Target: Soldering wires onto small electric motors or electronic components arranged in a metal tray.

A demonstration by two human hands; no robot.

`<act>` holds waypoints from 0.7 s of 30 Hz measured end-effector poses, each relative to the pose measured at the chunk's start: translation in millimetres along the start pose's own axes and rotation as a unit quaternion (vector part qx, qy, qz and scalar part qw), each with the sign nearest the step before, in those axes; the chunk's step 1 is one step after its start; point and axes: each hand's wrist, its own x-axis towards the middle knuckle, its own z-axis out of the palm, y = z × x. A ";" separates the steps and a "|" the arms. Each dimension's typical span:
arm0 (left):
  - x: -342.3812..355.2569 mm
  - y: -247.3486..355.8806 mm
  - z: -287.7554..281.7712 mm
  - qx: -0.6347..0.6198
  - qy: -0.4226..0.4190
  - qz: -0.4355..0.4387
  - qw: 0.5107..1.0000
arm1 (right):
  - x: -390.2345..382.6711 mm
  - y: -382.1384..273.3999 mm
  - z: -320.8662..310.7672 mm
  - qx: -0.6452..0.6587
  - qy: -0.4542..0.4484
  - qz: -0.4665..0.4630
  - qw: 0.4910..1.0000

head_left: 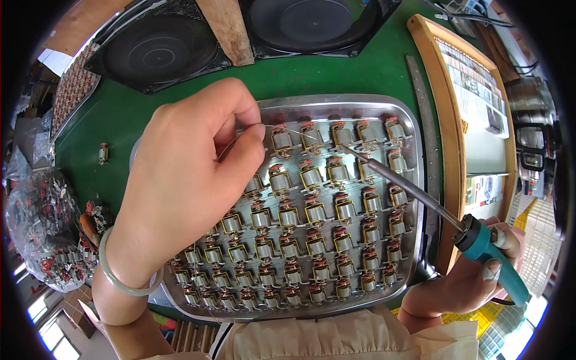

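Observation:
My left hand [186, 150] is closed in a pinch on a thin solder wire [294, 130], whose free end reaches right over the far row of parts. In my right hand [468, 282] is a soldering iron [414, 191] with a teal handle and a long metal shaft. Its tip lies at or just above a small coil relay [342, 137] in the far row; I cannot tell if they touch. Rows of similar silver relays with yellowish frames and red tops fill the shiny metal tray [336, 102]. My left hand and forearm hide the tray's left part.
Two black fans or speakers [300, 23] stand at the back of the green table [384, 72]. One loose relay [104, 153] lies left of the tray, near a plastic bag of parts [45, 222]. A metal ruler [427, 120] and a wooden frame [453, 138] are on the right.

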 end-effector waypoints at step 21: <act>-2.2 -11.1 4.0 -0.011 -0.009 0.048 0.999 | -4.3 -1.7 18.7 0.005 -0.029 0.023 0.999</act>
